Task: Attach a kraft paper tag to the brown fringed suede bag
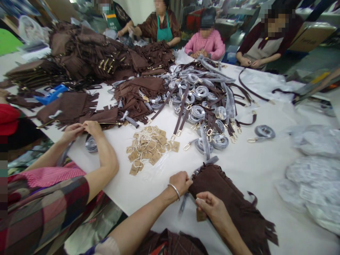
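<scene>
Head view: on the tabletop (252, 166), right of the tag pile (151, 147), lies a fringed brown bag (231, 198); the left hand (179, 183) seemingly pinches its end, the right hand (212, 206) pinches a tan tag (201, 215).

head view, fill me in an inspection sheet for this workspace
surface: white table, heavily covered at its far side
job's things: fringed brown bag, tan tag
clutter: tag pile, wrapped strap coils, heaped brown bags
hands: left hand at the bag's corner, grip unclear; right hand holding the tag
cables: nothing seen
surroundings: co-workers across the table and at left
</scene>
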Action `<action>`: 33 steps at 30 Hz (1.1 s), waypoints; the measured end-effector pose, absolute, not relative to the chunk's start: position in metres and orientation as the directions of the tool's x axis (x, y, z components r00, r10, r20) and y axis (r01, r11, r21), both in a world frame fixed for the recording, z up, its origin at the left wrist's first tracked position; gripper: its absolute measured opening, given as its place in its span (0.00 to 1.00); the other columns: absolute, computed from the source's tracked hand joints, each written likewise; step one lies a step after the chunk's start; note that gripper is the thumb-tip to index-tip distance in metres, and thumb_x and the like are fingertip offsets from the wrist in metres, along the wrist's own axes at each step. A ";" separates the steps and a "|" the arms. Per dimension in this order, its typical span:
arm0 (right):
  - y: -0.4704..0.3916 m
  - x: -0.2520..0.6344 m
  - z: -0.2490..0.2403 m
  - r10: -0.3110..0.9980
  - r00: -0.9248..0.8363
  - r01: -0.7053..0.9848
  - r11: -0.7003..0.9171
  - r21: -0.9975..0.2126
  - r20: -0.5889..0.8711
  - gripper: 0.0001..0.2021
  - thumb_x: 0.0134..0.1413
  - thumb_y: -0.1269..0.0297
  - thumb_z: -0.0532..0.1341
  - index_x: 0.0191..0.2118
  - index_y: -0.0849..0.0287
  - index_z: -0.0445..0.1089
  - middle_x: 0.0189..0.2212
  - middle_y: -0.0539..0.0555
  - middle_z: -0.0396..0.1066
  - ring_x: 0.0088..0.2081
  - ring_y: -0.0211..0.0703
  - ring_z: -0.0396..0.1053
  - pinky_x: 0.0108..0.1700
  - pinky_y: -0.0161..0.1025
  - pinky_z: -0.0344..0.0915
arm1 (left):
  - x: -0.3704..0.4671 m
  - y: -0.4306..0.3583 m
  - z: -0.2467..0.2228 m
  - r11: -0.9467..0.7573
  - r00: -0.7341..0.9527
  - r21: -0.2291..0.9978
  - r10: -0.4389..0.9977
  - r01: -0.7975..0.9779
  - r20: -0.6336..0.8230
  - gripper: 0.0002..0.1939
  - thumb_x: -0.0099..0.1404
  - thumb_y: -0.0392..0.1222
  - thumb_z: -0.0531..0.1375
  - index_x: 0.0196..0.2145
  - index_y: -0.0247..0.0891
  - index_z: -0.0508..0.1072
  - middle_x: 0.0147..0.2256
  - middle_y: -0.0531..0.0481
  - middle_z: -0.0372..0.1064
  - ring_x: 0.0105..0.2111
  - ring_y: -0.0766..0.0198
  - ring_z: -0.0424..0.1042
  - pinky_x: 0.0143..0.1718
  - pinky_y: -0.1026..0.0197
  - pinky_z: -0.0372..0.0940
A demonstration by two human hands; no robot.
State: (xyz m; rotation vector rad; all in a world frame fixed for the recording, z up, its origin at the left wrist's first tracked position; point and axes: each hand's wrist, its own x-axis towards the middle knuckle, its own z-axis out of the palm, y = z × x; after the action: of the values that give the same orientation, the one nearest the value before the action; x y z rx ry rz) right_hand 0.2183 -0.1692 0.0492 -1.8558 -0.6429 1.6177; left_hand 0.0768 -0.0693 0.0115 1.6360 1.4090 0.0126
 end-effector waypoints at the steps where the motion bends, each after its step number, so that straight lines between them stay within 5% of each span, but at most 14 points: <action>1: -0.169 0.219 0.047 0.699 0.152 0.001 -0.707 -0.707 -0.699 0.20 0.35 0.50 0.67 0.31 0.61 0.72 0.19 0.50 0.70 0.21 0.38 0.63 0.24 0.35 0.58 | 0.079 -0.070 0.010 0.125 0.333 0.642 0.772 0.757 -0.542 0.07 0.58 0.45 0.56 0.30 0.39 0.69 0.33 0.46 0.71 0.38 0.54 0.70 0.43 0.53 0.60; 8: -0.160 0.220 0.059 0.744 0.201 0.078 -0.661 -0.746 -0.638 0.19 0.36 0.49 0.65 0.32 0.60 0.76 0.22 0.50 0.69 0.24 0.39 0.61 0.26 0.37 0.57 | 0.087 -0.081 0.011 0.390 0.349 0.736 0.693 0.554 -0.630 0.10 0.64 0.45 0.49 0.29 0.37 0.63 0.26 0.51 0.65 0.31 0.61 0.68 0.37 0.57 0.64; 11: -0.153 0.219 0.068 0.804 0.212 0.148 -0.588 -0.795 -0.555 0.18 0.38 0.49 0.65 0.31 0.58 0.77 0.26 0.52 0.72 0.24 0.40 0.62 0.27 0.38 0.59 | 0.083 -0.091 0.014 0.637 0.423 0.729 0.605 0.251 -0.675 0.14 0.64 0.52 0.52 0.32 0.37 0.62 0.25 0.54 0.64 0.26 0.67 0.67 0.31 0.62 0.65; 15: -0.145 0.217 0.072 0.837 0.231 0.203 -0.540 -0.817 -0.496 0.17 0.41 0.49 0.64 0.32 0.57 0.77 0.28 0.54 0.74 0.26 0.43 0.65 0.30 0.40 0.62 | 0.073 -0.099 0.016 0.869 0.546 0.341 0.491 -0.359 -0.679 0.19 0.51 0.47 0.68 0.34 0.34 0.68 0.29 0.51 0.69 0.28 0.70 0.70 0.33 0.66 0.64; 18: -0.139 0.217 0.075 0.834 0.212 0.186 -0.545 -0.817 -0.509 0.16 0.44 0.50 0.64 0.33 0.57 0.75 0.28 0.53 0.74 0.30 0.45 0.68 0.34 0.40 0.64 | 0.068 -0.099 0.012 0.909 0.621 0.211 0.402 -0.360 -0.672 0.16 0.56 0.45 0.66 0.38 0.32 0.71 0.30 0.49 0.72 0.27 0.69 0.71 0.32 0.67 0.63; 21: -0.134 0.218 0.078 0.832 0.195 0.204 -0.553 -0.808 -0.520 0.15 0.46 0.51 0.63 0.33 0.57 0.74 0.28 0.52 0.74 0.31 0.45 0.69 0.33 0.39 0.64 | 0.069 -0.094 0.008 0.953 0.701 0.140 0.292 -0.267 -0.650 0.21 0.62 0.56 0.59 0.37 0.31 0.71 0.27 0.50 0.71 0.22 0.70 0.69 0.27 0.65 0.62; 25: -0.129 0.218 0.080 0.850 0.179 0.238 -0.525 -0.817 -0.495 0.14 0.47 0.51 0.62 0.32 0.58 0.73 0.27 0.53 0.74 0.30 0.46 0.69 0.33 0.40 0.64 | 0.077 -0.087 0.009 0.978 0.735 0.156 0.205 -0.135 -0.646 0.27 0.58 0.65 0.58 0.30 0.33 0.70 0.19 0.55 0.64 0.15 0.71 0.61 0.18 0.67 0.53; 29: -0.128 0.217 0.079 0.868 0.180 0.292 -0.496 -0.818 -0.462 0.14 0.48 0.51 0.62 0.32 0.57 0.73 0.28 0.52 0.75 0.30 0.46 0.70 0.34 0.40 0.65 | 0.089 -0.084 0.013 0.984 0.677 0.136 0.176 -0.113 -0.715 0.17 0.56 0.49 0.63 0.21 0.33 0.65 0.13 0.59 0.54 0.12 0.75 0.50 0.16 0.68 0.40; 33: -0.128 0.219 0.076 0.854 0.203 0.249 -0.519 -0.818 -0.480 0.14 0.47 0.51 0.62 0.32 0.58 0.73 0.27 0.52 0.74 0.30 0.46 0.69 0.33 0.39 0.65 | 0.096 -0.088 0.016 0.960 0.591 0.118 0.250 -0.254 -0.767 0.12 0.57 0.41 0.57 0.20 0.34 0.63 0.15 0.56 0.57 0.15 0.74 0.57 0.17 0.70 0.47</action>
State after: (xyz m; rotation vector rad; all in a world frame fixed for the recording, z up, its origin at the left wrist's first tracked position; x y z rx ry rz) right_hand 0.2187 -0.1280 0.0759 -1.8931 -1.0234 1.3240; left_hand 0.0961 -0.0880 0.0160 -0.0040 0.8911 0.2931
